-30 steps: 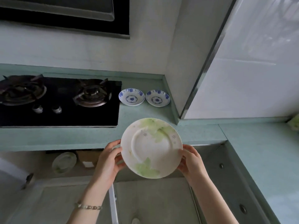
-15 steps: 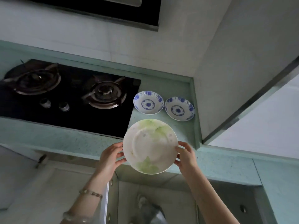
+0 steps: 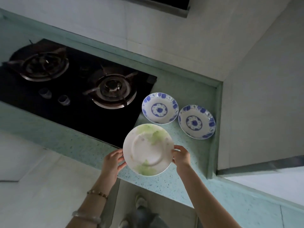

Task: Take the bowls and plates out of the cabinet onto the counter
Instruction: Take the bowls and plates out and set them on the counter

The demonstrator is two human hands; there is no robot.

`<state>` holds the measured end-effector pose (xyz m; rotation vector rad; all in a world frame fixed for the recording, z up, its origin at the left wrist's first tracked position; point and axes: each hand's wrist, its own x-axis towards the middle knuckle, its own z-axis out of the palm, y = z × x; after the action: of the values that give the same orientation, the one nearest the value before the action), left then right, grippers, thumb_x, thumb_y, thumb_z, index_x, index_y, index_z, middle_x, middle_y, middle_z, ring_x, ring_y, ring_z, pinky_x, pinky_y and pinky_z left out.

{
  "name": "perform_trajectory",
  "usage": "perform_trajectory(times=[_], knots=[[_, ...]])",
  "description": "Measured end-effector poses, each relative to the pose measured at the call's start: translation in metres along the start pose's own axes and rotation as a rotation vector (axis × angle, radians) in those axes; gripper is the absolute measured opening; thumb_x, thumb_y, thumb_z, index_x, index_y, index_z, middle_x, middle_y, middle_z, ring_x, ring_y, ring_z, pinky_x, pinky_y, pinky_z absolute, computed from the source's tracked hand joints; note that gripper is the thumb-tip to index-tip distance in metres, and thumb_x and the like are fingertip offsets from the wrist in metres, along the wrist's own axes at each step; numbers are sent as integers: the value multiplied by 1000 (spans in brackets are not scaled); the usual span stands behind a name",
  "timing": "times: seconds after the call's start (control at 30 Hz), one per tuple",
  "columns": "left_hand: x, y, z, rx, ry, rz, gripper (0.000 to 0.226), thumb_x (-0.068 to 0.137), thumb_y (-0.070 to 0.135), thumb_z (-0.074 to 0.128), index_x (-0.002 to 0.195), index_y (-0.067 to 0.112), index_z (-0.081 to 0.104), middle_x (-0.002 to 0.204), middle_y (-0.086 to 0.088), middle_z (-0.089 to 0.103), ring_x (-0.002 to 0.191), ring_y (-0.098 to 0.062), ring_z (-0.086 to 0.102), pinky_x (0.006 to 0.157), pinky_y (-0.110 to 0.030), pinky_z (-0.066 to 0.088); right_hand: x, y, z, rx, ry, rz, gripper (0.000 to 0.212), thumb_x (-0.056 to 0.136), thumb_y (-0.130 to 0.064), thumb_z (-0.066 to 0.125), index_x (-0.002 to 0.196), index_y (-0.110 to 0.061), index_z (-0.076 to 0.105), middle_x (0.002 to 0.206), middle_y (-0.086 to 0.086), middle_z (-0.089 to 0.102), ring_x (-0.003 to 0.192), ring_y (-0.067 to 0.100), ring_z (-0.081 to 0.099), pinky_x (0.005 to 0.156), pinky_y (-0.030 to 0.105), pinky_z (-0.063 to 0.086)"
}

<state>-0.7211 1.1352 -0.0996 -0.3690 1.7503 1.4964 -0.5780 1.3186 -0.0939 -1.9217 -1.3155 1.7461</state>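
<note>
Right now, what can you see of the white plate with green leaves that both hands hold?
The plate is round, white and glossy, ceramic by its look, with pale green leaf prints on its rim and a flat round well, empty. It faces up, slightly tilted, over the front edge of the teal counter. The left hand holds its left rim, the right hand its right rim. Whether it touches the counter I cannot tell.
</note>
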Motion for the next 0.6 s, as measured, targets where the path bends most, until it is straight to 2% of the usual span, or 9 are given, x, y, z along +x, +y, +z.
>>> perform_trajectory(times=[0.13,0.17,0.3,0.43,0.5,0.6], knots=[[10,-3,-1,-4,33,-13,31,99,5,41,127,0,54,118,-18,62,107,-31,60,88,-41,49,13,-2,6,-58,-18,-7,32,77,6,52,85,-18,72,77,5,68,66,21,58,64,34,52],[11,-3,-2,-1,32,-14,32,99,5,41,128,0,53,119,-18,62,109,-31,59,89,-42,48,15,-2,8,-68,-23,-8,33,77,6,52,83,-19,72,77,4,68,67,21,59,65,34,53],[13,-5,-2,-10,29,-14,32,99,6,40,129,2,51,121,-17,61,107,-30,58,90,-40,48,19,-5,12,-100,-41,-10,43,75,9,52,66,-30,68,78,-3,69,77,24,65,79,45,59],[13,-5,-2,-21,36,4,30,100,6,40,126,2,53,115,-15,62,102,-27,60,88,-37,49,21,-8,13,-151,-56,-39,46,72,10,50,58,-29,69,69,0,69,72,28,64,77,54,56],[13,-4,-2,-30,41,12,29,99,6,40,125,4,54,109,-11,63,98,-24,61,86,-36,49,20,-9,13,-188,-60,-61,46,70,10,49,56,-29,69,67,1,69,76,33,67,77,55,56],[13,-3,-2,-57,50,17,29,99,5,41,125,4,53,109,-10,62,102,-25,59,91,-37,48,17,-10,15,-229,-68,-91,44,70,9,51,58,-29,70,73,6,72,82,38,69,76,53,57]])
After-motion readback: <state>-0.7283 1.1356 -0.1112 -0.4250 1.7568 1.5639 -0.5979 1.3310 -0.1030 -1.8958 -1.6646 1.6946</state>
